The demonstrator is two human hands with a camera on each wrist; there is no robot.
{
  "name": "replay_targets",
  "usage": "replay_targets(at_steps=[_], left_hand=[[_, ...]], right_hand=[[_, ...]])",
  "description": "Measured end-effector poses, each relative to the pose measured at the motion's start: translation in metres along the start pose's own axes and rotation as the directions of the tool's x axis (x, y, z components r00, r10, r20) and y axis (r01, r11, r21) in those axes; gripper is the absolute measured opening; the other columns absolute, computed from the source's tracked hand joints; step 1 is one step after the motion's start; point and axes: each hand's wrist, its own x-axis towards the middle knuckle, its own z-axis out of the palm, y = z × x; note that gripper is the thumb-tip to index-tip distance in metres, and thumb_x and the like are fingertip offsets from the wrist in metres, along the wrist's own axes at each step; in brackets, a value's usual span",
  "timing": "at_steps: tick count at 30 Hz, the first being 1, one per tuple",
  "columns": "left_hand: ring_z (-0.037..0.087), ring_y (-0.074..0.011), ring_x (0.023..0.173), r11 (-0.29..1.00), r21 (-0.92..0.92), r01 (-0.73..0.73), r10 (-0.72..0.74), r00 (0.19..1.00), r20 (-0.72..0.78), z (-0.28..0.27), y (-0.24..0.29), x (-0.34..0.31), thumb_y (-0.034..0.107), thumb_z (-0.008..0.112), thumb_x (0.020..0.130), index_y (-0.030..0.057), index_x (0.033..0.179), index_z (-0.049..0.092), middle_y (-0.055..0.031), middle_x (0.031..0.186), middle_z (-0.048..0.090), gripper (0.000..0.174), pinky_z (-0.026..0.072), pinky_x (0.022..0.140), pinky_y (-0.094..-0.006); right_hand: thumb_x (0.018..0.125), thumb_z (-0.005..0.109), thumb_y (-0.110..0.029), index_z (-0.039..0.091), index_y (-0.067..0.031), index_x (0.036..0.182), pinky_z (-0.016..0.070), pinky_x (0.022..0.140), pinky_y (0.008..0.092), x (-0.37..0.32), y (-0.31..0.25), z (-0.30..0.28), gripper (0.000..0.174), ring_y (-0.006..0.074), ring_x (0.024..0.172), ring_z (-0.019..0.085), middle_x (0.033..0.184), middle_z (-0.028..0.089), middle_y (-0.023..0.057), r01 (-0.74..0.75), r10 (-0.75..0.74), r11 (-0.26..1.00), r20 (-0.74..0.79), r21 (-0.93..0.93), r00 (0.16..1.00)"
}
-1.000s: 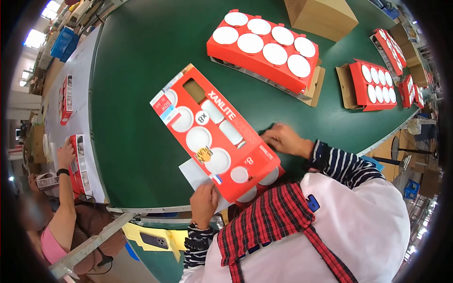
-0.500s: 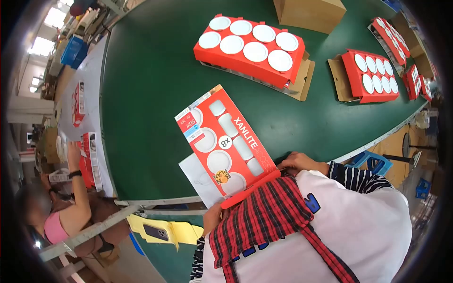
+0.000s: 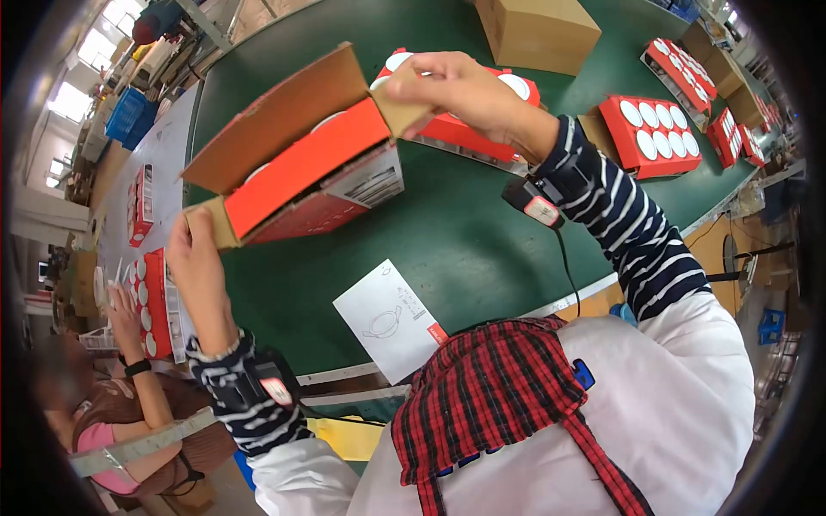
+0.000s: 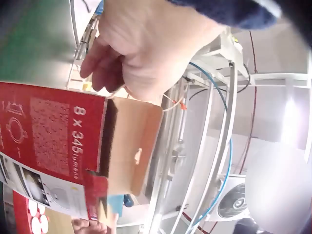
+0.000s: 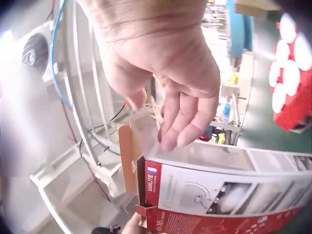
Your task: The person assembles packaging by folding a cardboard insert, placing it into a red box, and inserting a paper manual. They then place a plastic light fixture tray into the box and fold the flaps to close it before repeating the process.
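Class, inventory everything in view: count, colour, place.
Open box: 1, red and brown, between hands
Table: 1, green, centre
Leaflet: 1, white, on table
Disc boxes: 5, red, far and right
Carton: 1, brown, far side
Side table: 1, pale, left
Side boxes: 2, red, left
Crate: 1, blue, left
Sheet: 1, yellow, lower left
Second person: 1, brown and pink clothes, left
Clutter: uncountable, mixed, background
Wrist devices: 2, black, wrists
Apron: 1, red plaid, front
Left hand: 1, bare, box's left
Right hand: 1, bare, box's right
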Motion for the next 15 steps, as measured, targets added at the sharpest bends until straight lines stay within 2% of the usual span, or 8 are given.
replay_targets(at_steps=[1, 3, 4, 5, 6, 7, 9, 15], left_hand=[[0.052, -0.0064, 0.073, 0.991, -0.125, 0.04, -0.044, 0.999, -0.028, 0.002, -0.013, 0.009, 0.021, 0.048, 0.096, 0.0004, 0.096, 0.06, -0.0001, 0.082, 0.059, 0.024, 0.0426, 0.066, -0.0223], [0.051, -0.0051, 0.074, 0.964, -0.26, 0.05, -0.081, 0.991, -0.11, 0.008, -0.023, 0.015, 0.021, 0.049, 0.095, 0.0014, 0.094, 0.06, 0.0011, 0.083, 0.058, 0.023, 0.0411, 0.066, -0.0215], [0.05, -0.0051, 0.074, 0.964, -0.265, 0.025, -0.071, 0.984, -0.162, 0.016, -0.023, 0.013, 0.022, 0.049, 0.095, 0.0017, 0.094, 0.06, 0.0013, 0.083, 0.058, 0.023, 0.0406, 0.066, -0.0217], [0.05, -0.0051, 0.076, 0.93, -0.366, 0.003, -0.083, 0.976, -0.202, 0.022, -0.031, 0.014, 0.022, 0.049, 0.095, 0.0018, 0.095, 0.06, 0.0012, 0.085, 0.057, 0.023, 0.0396, 0.068, -0.0223], [0.051, -0.006, 0.079, 0.89, -0.455, -0.031, -0.054, 0.984, -0.171, 0.025, -0.036, 0.014, 0.024, 0.05, 0.095, 0.0027, 0.099, 0.059, 0.0004, 0.089, 0.057, 0.023, 0.0407, 0.071, -0.0232], [0.053, -0.0075, 0.083, 0.843, -0.537, -0.029, -0.062, 0.987, -0.15, 0.028, -0.038, 0.015, 0.025, 0.051, 0.095, 0.0026, 0.102, 0.058, -0.0008, 0.093, 0.058, 0.024, 0.0418, 0.074, -0.0243], [0.055, -0.0116, 0.093, 0.761, -0.648, -0.034, -0.065, 0.99, -0.128, 0.038, -0.036, 0.019, 0.026, 0.051, 0.096, 0.0016, 0.11, 0.055, -0.0041, 0.103, 0.058, 0.029, 0.0428, 0.083, -0.0274], [0.051, -0.0186, 0.113, 0.738, -0.672, -0.06, 0.0, 0.996, -0.09, 0.061, -0.041, 0.027, 0.03, 0.046, 0.097, -0.0018, 0.126, 0.046, -0.0099, 0.122, 0.053, 0.043, 0.037, 0.098, -0.0337]], right_hand=[[0.089, 0.06, -0.026, 0.06, -0.0033, 0.09, 0.0479, 0.06, 0.026, -0.001, 0.01, 0.0, 0.023, 0.011, 0.071, 0.059, 0.078, 0.06, 0.0021, -0.003, 0.003, 1.0, 0.008, -0.006, 1.0], [0.092, 0.053, -0.032, 0.059, -0.0004, 0.096, 0.0502, 0.066, 0.0271, -0.009, 0.049, -0.01, 0.032, 0.0165, 0.063, 0.063, 0.088, 0.064, 0.009, -0.144, 0.245, 0.844, -0.133, 0.516, 0.96], [0.093, 0.05, -0.031, 0.06, -0.0022, 0.094, 0.0507, 0.065, 0.0274, -0.022, 0.094, -0.025, 0.031, 0.0156, 0.066, 0.063, 0.085, 0.065, 0.0088, -0.155, 0.125, 0.944, 0.118, 0.292, 0.985], [0.091, 0.053, -0.03, 0.061, -0.0033, 0.091, 0.051, 0.064, 0.0269, -0.038, 0.107, -0.013, 0.028, 0.0141, 0.071, 0.063, 0.082, 0.066, 0.0081, -0.191, 0.203, 0.978, 0.17, -0.086, 0.964], [0.089, 0.056, -0.03, 0.062, -0.0027, 0.092, 0.0515, 0.063, 0.0271, -0.052, 0.143, 0.004, 0.028, 0.0122, 0.074, 0.063, 0.078, 0.066, 0.0071, -0.238, 0.276, 0.957, 0.276, -0.163, 0.921], [0.085, 0.063, -0.03, 0.062, -0.0017, 0.092, 0.0521, 0.071, 0.0311, -0.06, 0.16, 0.027, 0.029, 0.0163, 0.083, 0.064, 0.088, 0.067, 0.0118, -0.046, 0.226, 0.891, 0.353, -0.451, 0.908], [0.077, 0.071, -0.033, 0.061, -0.0014, 0.099, 0.0472, 0.081, 0.0373, -0.059, 0.209, 0.072, 0.04, 0.0237, 0.091, 0.062, 0.095, 0.065, 0.0147, 0.54, -0.221, 0.622, 0.534, -0.567, 0.816], [0.06, 0.08, -0.04, 0.053, -0.0018, 0.118, 0.0387, 0.083, 0.0402, -0.045, 0.207, 0.139, 0.074, 0.0328, 0.1, 0.057, 0.102, 0.061, 0.0139, 0.584, 0.135, 0.229, 0.619, -0.779, 0.773]])
